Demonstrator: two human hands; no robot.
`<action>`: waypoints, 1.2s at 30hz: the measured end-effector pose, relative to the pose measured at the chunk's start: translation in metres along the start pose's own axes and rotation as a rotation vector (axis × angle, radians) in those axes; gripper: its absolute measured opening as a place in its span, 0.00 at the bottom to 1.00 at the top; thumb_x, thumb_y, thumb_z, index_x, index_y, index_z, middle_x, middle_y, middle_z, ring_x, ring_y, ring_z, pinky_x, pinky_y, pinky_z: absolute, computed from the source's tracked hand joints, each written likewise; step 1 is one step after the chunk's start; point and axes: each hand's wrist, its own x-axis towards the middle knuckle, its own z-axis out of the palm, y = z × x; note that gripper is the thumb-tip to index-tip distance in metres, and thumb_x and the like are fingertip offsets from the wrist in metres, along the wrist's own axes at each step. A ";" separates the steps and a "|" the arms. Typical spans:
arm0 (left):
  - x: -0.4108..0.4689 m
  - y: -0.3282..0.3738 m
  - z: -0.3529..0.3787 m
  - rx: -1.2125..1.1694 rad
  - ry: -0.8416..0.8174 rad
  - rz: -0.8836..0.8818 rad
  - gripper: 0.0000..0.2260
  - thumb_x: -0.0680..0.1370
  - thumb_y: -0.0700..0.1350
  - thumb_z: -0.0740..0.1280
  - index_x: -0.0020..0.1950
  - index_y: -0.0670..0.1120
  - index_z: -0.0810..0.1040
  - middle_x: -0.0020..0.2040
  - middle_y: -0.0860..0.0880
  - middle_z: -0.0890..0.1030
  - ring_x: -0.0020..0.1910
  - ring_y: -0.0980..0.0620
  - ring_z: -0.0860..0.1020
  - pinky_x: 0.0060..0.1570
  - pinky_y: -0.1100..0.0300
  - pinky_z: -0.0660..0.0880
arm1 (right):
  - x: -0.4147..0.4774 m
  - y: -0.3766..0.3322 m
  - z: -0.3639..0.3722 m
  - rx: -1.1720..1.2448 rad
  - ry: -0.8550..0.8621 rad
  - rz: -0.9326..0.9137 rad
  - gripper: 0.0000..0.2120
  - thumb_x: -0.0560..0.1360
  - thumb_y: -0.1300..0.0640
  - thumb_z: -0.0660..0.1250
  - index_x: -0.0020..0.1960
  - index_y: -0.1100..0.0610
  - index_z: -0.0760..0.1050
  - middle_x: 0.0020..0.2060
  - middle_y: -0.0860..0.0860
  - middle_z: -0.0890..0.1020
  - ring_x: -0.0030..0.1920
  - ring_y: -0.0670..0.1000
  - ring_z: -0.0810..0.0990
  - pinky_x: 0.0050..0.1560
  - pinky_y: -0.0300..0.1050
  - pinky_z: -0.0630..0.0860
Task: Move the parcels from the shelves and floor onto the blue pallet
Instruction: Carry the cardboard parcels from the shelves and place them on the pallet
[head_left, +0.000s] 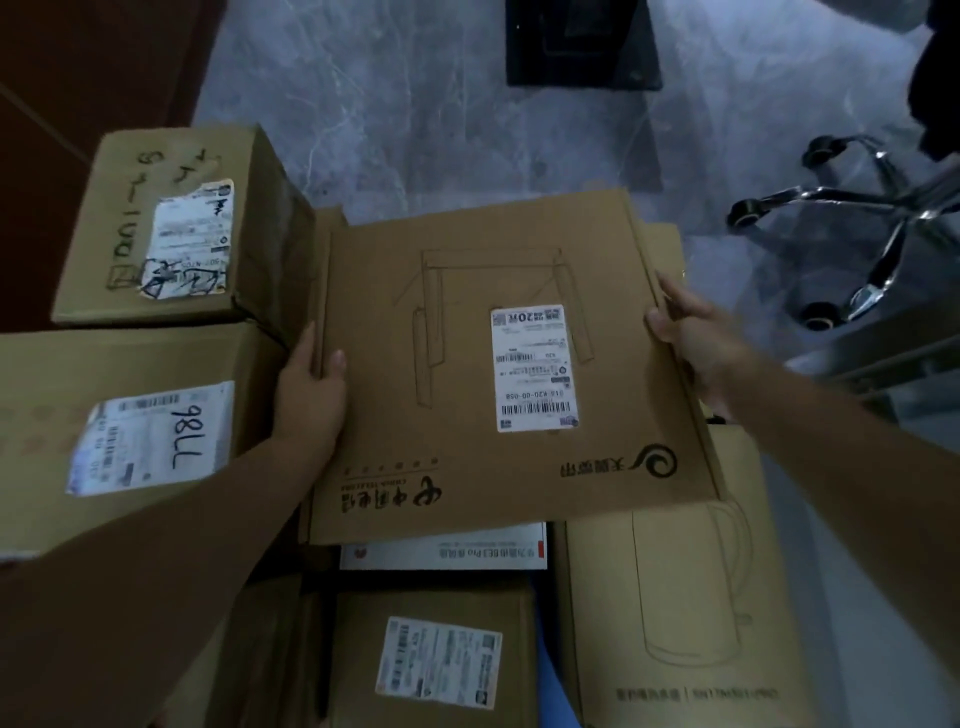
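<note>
Grey floor (415, 104); parcel (467, 415) between left grip (311, 395), right grip (691, 332).

We record a flat brown carton (509, 364), white label uppermost, held face up over the stack. The left hand (311, 400) and right hand (696, 338) grip its side edges. Around it we note a kettle-printed carton (675, 597), a small labelled carton (431, 660) and a carton marked 98LL (130, 431).
</note>
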 end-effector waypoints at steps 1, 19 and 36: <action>-0.005 0.000 -0.001 0.006 -0.002 0.008 0.23 0.84 0.47 0.59 0.79 0.55 0.60 0.75 0.48 0.67 0.72 0.46 0.67 0.71 0.45 0.65 | -0.009 0.005 -0.001 0.028 0.023 0.010 0.24 0.80 0.62 0.62 0.72 0.42 0.68 0.70 0.48 0.72 0.65 0.51 0.74 0.68 0.51 0.70; -0.083 0.009 0.034 0.529 -0.010 0.188 0.25 0.84 0.50 0.55 0.80 0.48 0.53 0.81 0.50 0.51 0.79 0.48 0.50 0.77 0.50 0.49 | -0.048 0.021 0.017 -0.504 0.142 -0.258 0.18 0.82 0.60 0.56 0.71 0.57 0.64 0.63 0.56 0.75 0.62 0.57 0.74 0.61 0.48 0.70; -0.242 0.339 -0.116 0.378 -0.246 0.525 0.24 0.83 0.48 0.61 0.77 0.43 0.63 0.76 0.45 0.65 0.73 0.46 0.65 0.72 0.52 0.62 | -0.284 -0.309 -0.043 -0.691 -0.012 -0.614 0.30 0.79 0.56 0.65 0.77 0.57 0.59 0.78 0.53 0.57 0.78 0.51 0.50 0.76 0.43 0.51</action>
